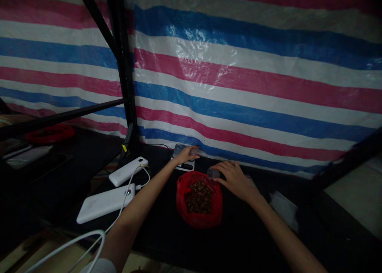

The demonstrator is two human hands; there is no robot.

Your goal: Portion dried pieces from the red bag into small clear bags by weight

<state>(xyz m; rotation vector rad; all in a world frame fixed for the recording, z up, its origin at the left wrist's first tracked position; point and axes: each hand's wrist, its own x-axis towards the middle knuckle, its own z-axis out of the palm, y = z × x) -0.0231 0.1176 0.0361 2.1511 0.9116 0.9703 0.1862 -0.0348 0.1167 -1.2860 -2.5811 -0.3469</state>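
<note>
My left hand [187,155] reaches over a small white digital scale [185,166]. Its fingers are curled around a small clear plastic piece [194,151], whose exact shape is hard to make out in the dim light. In my right hand [234,178] is a small clear plastic cup [212,173], gripped between thumb and fingers and tilted on its side. The cup is beside the upper right rim of a red plastic bag [182,211]. Rolled open, the bag shows many small brown pieces [199,198], perhaps nuts or beans.
Two white power banks [104,203] with a white cable [123,201] lie left of my left forearm. Clear plastic bags [285,209] rest at the right on the black table [238,241]. A black metal post [123,74] and striped sheeting [253,74] stand behind.
</note>
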